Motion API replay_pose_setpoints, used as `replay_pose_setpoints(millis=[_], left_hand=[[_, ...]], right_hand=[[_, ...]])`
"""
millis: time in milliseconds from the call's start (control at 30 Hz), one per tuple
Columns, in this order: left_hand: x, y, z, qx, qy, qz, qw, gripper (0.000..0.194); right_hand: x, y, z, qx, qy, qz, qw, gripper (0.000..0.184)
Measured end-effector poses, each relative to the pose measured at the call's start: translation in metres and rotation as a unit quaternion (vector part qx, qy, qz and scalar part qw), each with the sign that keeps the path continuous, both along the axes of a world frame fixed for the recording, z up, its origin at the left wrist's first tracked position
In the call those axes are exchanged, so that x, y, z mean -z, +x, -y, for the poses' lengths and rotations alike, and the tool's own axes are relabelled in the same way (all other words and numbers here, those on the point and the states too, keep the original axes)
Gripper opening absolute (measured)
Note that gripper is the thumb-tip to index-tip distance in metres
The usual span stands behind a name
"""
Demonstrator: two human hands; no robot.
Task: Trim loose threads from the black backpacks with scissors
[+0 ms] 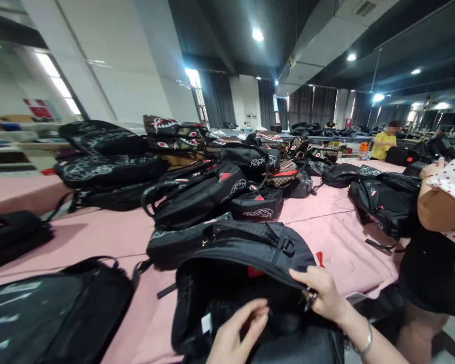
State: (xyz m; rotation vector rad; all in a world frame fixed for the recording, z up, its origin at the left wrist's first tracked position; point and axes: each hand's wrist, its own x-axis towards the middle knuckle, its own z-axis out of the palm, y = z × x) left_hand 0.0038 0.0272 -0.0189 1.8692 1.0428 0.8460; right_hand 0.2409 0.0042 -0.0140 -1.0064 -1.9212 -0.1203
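The left hand (237, 331), half-open, is held at the mouth of the open black backpack (231, 251) on the tabletop (337, 237); contact inside cannot be confirmed. Its upper edge is pinched by the right hand (324, 290). Light, floppy fabric is expected, best gripped by the rim.

- white pillar (117, 55) beyond the far left edge of the pink-covered table (333, 215);
- dark curtains (218, 101), bright window (194, 81), well past its far edge;
- dark ceiling (216, 35); pale duct (322, 43); lit lamp (257, 34)
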Motion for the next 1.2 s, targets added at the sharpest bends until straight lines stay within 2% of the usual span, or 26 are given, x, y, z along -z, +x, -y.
replay_pose_setpoints(millis=[67, 133, 200, 267, 400, 500, 600, 700, 767, 833, 900, 967, 1000, 1133, 1200], left_hand=[[-0.024, 0.011, -0.008, 0.015, -0.114, 0.145, 0.983, 0.043], [-0.05, 0.025, -0.015, 0.014, -0.202, 0.267, 0.942, 0.05], [-0.069, 0.041, -0.021, -0.013, -0.269, 0.33, 0.905, 0.048], [-0.077, 0.055, -0.023, -0.049, -0.306, 0.351, 0.884, 0.039], [-0.065, 0.072, -0.015, -0.078, -0.323, 0.393, 0.857, 0.035], [-0.058, 0.07, -0.011, -0.078, -0.322, 0.39, 0.859, 0.036], [-0.067, 0.054, -0.026, -0.136, -0.297, 0.419, 0.847, 0.026], [-0.081, 0.029, -0.047, -0.234, -0.251, 0.492, 0.8, 0.012], [-0.083, 0.02, -0.051, -0.249, -0.23, 0.498, 0.798, 0.011], [-0.076, 0.022, -0.044, -0.242, -0.229, 0.478, 0.812, 0.016], [-0.062, 0.033, -0.028, -0.25, -0.233, 0.477, 0.81, 0.019], [-0.048, 0.046, -0.013, -0.265, -0.238, 0.492, 0.795, 0.022], [-0.042, 0.051, -0.007, -0.266, -0.24, 0.499, 0.789, 0.023], [-0.033, 0.056, 0.0, -0.261, -0.243, 0.502, 0.788, 0.027], [-0.033, 0.055, -0.002, -0.257, -0.239, 0.501, 0.791, 0.027]], right_hand=[[0.0, 0.006, 0.009, -0.015, 0.002, 0.003, 1.0, 0.036], [-0.001, 0.012, 0.013, -0.023, 0.004, 0.015, 1.0, 0.036], [-0.002, 0.015, 0.016, -0.024, 0.004, 0.021, 0.999, 0.036], [-0.002, 0.017, 0.018, -0.017, -0.006, 0.004, 1.0, 0.035], [-0.005, 0.023, 0.021, 0.014, -0.069, -0.078, 0.994, 0.029], [-0.006, 0.031, 0.023, 0.003, -0.081, -0.088, 0.993, 0.027], [-0.002, 0.039, 0.026, -0.031, -0.076, -0.059, 0.995, 0.031], [0.005, 0.044, 0.031, -0.054, -0.087, -0.064, 0.993, 0.031], [0.009, 0.05, 0.029, -0.056, -0.11, -0.103, 0.987, 0.029], [0.011, 0.06, 0.022, -0.012, -0.144, -0.185, 0.972, 0.025], [0.009, 0.073, 0.011, 0.068, -0.179, -0.273, 0.943, 0.019], [0.001, 0.088, 0.003, 0.13, -0.213, -0.312, 0.917, 0.014], [-0.006, 0.095, 0.001, 0.138, -0.233, -0.308, 0.912, 0.014], [-0.045, 0.107, 0.012, 0.072, -0.312, -0.23, 0.919, 0.037], [-0.067, 0.1, 0.017, 0.04, -0.318, -0.192, 0.927, 0.037]])
